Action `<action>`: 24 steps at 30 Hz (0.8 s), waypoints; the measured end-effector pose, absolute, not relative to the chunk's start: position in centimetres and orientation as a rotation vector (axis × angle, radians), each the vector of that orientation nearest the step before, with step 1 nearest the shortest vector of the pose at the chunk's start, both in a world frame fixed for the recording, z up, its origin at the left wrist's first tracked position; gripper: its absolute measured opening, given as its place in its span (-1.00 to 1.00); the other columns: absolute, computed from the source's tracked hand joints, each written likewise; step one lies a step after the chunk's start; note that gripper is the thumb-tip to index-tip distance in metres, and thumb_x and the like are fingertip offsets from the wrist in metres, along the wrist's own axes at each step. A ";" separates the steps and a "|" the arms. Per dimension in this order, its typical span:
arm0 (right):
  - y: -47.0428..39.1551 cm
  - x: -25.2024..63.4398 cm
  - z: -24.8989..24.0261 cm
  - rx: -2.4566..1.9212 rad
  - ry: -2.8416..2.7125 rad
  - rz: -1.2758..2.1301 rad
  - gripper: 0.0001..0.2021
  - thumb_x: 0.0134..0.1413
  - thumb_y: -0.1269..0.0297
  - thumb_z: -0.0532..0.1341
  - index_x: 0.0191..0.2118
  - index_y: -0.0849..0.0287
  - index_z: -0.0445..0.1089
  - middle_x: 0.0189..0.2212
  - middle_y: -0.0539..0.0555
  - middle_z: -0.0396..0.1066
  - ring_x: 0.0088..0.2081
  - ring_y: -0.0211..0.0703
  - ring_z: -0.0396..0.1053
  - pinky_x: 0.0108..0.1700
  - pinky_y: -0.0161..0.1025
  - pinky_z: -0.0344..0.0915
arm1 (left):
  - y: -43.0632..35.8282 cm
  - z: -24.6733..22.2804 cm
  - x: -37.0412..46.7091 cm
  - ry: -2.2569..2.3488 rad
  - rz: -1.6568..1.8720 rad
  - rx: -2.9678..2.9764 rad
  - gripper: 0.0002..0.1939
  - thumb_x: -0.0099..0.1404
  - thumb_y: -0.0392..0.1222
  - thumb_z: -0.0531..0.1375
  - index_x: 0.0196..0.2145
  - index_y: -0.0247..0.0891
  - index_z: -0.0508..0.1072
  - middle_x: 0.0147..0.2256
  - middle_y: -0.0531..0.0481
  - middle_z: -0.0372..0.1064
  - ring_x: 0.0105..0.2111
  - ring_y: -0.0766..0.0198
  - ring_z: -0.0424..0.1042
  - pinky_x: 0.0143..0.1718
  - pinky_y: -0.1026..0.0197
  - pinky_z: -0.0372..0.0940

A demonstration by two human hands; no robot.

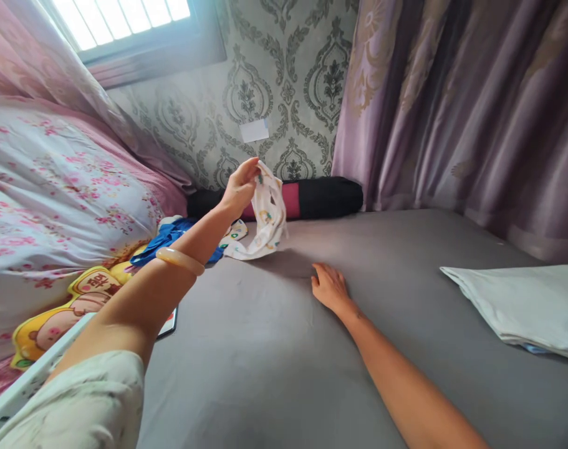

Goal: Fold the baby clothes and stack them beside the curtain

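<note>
My left hand (240, 187) is raised over the far part of the bed, its fingers closed on the edge of a white printed cloth (270, 218). The cloth hangs down in folds, its lower end near the grey sheet (246, 349); whether it is a garment I cannot tell. My right hand (329, 285) rests on the sheet, fingers loosely spread, with nothing in it. Behind my left forearm lies a blue cloth (164, 240), partly hidden, beside another white patterned piece (237, 232).
A folded white cloth (536, 305) lies at the right. Along the wall stretches a black and red bolster-like roll (330, 198). At left are a yellow cartoon cushion (54, 324), a white basket rim (45, 368), a dark-edged flat object (170, 325) and floral bedding (68, 199).
</note>
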State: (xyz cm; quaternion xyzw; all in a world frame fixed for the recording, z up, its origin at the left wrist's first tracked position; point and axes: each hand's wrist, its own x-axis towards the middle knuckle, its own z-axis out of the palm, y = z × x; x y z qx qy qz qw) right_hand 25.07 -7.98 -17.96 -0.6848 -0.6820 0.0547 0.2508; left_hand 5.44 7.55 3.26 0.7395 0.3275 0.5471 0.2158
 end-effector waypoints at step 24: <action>-7.2 27.0 -11.8 -1.291 -1.286 0.583 -0.62 0.10 0.31 0.15 0.06 0.17 0.41 0.00 0.19 0.46 0.01 -0.05 0.44 0.03 -0.12 0.37 | 0.9 2.4 10.5 1.112 1.392 2.925 -0.55 0.31 -0.34 -0.04 0.09 -0.19 0.38 -0.02 -0.08 0.46 0.03 0.18 0.38 0.10 0.10 0.12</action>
